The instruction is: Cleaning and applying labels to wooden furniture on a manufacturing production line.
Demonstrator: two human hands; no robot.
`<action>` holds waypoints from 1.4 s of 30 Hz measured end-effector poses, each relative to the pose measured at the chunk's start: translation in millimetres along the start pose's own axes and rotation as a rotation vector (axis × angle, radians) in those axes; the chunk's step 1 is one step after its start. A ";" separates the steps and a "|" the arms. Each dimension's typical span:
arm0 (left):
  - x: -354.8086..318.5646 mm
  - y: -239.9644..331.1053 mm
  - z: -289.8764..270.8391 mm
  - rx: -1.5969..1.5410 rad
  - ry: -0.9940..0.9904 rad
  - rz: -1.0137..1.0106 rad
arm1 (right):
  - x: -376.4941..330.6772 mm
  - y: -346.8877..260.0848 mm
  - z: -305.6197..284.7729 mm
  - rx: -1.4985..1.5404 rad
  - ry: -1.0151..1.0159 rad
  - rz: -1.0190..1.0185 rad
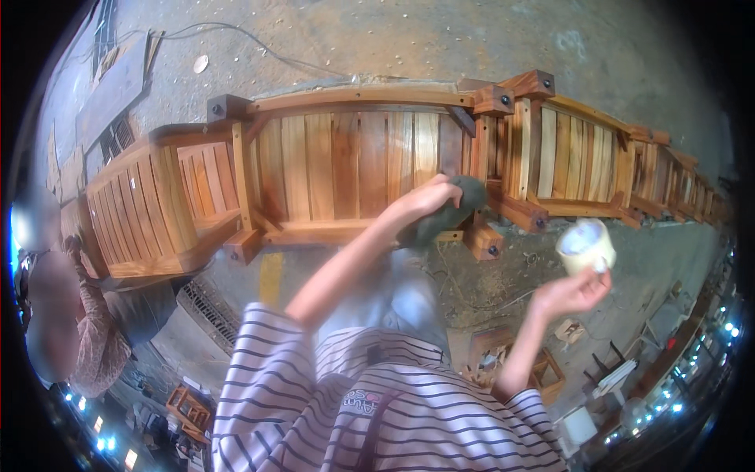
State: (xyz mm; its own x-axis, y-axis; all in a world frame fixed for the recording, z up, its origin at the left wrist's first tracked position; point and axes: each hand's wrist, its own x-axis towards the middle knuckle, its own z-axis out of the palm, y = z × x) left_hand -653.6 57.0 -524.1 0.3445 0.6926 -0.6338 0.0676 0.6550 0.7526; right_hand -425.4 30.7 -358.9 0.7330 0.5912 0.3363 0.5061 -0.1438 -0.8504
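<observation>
A slatted wooden furniture piece [334, 161] lies before me, its square leg ends showing small dark caps. My left hand [435, 197] reaches across to its right end and is closed on a dark green cloth [464, 198]. The cloth lies against the slats and the near rail, covering part of them. Out to the right, apart from the wood, my right hand [580, 293] grips a cream-coloured round tub [590, 250] at its lower edge. The tub is tilted and blurred, with a whitish-blue inside; its contents cannot be made out.
More slatted wooden pieces [582, 157] continue in a row to the right, and another [141, 208] stands at left. A person in a patterned sleeve [102, 330] is at far left. A cable [259, 43] crosses the littered floor. Wooden frames [543, 370] lie behind my right arm.
</observation>
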 end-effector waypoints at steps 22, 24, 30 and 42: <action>-198.0 53.3 -51.3 0.352 0.064 0.906 | -150.3 -89.0 7.0 0.081 -1.179 0.306; -217.6 39.3 -71.7 0.451 0.351 0.859 | -175.7 -89.4 25.0 0.117 -1.261 0.281; -250.8 6.1 -137.3 0.513 0.619 0.801 | -234.6 -127.2 66.6 -0.008 -1.390 -0.005; -260.4 -7.6 -166.6 0.530 0.812 0.623 | -274.9 -142.8 99.1 -0.120 -1.354 -0.493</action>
State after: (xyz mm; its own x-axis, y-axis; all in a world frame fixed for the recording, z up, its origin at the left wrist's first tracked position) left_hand -899.8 -78.0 -394.7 -0.2352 0.9677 0.0908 0.5491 0.0552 0.8339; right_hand -744.2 -32.7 -370.0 -0.4750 0.8728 -0.1124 0.6598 0.2687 -0.7018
